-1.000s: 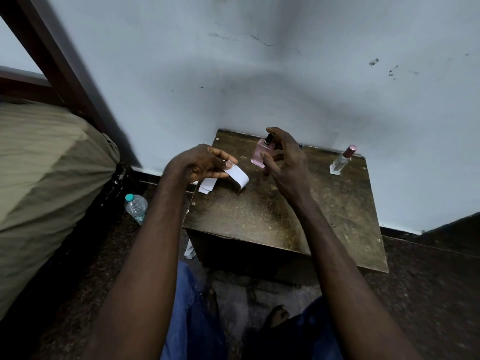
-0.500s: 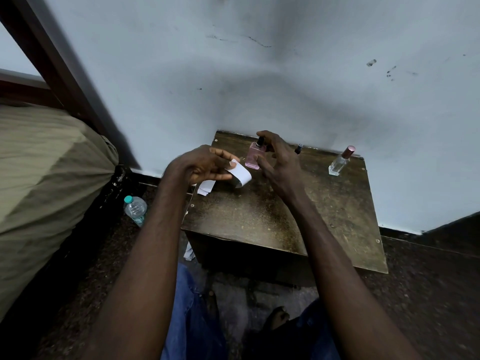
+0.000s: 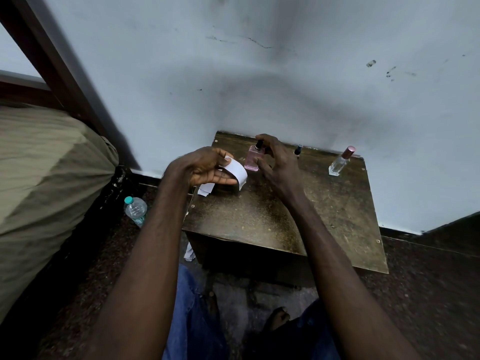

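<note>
You sit before a low wooden table (image 3: 298, 224) pushed against a pale, stained wall (image 3: 259, 87); the floor is dark and speckled. The table top is flat, worn and scratched, brown with lighter patches. At its far right stands a clear glass bottle (image 3: 339, 163) with a rose cap. To the left of it is a small dark item (image 3: 298, 150), perhaps another little bottle; it is too small to tell. A plastic water bottle (image 3: 135, 210) lies on the floor at the left. Your left hand (image 3: 205, 166) pinches a white, curled paper strip (image 3: 237, 172) between thumb and fingers. Your right hand (image 3: 279, 165) curls around the square pink perfume bottle (image 3: 253, 159), at the far side of the table just right of the strip, with one finger arched over its black top.
</note>
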